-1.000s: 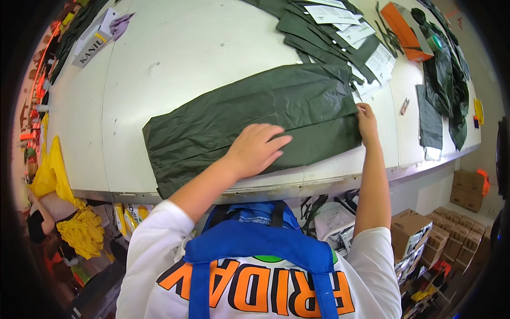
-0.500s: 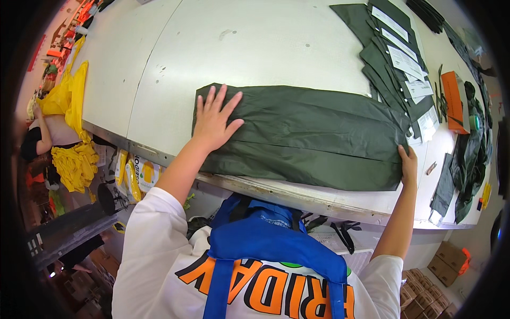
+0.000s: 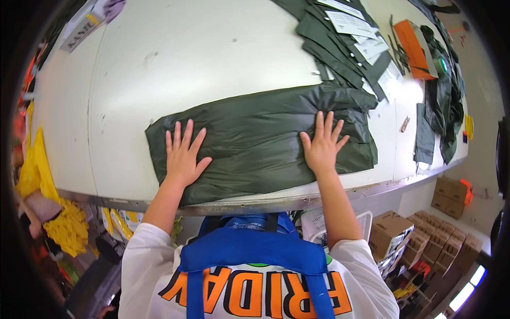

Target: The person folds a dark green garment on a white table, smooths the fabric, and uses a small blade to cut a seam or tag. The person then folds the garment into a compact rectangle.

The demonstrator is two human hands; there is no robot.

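Observation:
A dark green folded garment of thin, shiny fabric [image 3: 255,143] lies along the front edge of the white table. My left hand [image 3: 183,159] rests flat on its left part, fingers spread. Toward its right end, my right hand [image 3: 323,146] presses down with fingers stretched out and apart. Neither hand grips the cloth. Creases run lengthwise between the hands, and the right end is bunched and uneven.
Beyond the garment's right end lies a stack of folded dark green pieces [image 3: 334,50] with white paper sheets [image 3: 350,24]. Farther right are an orange box [image 3: 414,49], loose green fabric [image 3: 443,106] and a small clip-like tool [image 3: 405,124]. Brown cartons [image 3: 390,234] stand below the table.
My right hand has let go of the garment's right edge and moved left onto its top, now flat. My left hand stays spread on the cloth. The view has turned to the right.

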